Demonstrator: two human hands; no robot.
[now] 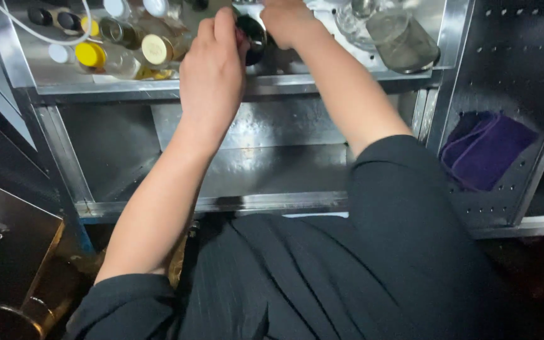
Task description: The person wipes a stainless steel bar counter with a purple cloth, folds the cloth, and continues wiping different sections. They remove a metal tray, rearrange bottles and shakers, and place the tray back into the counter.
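Observation:
Both my hands reach up to the top metal shelf. My left hand curls its fingers around a small round black object, which looks like a dark glossy lid or cap. My right hand meets the same black object from the right side, its fingers closed near the top edge of the view. Part of the object is hidden between the two hands. Both arms wear black sleeves.
Bottles with yellow and white caps lie at the shelf's left. Glass jars stand at its right. Below is a bare steel compartment. A purple cloth lies in the perforated rack on the right.

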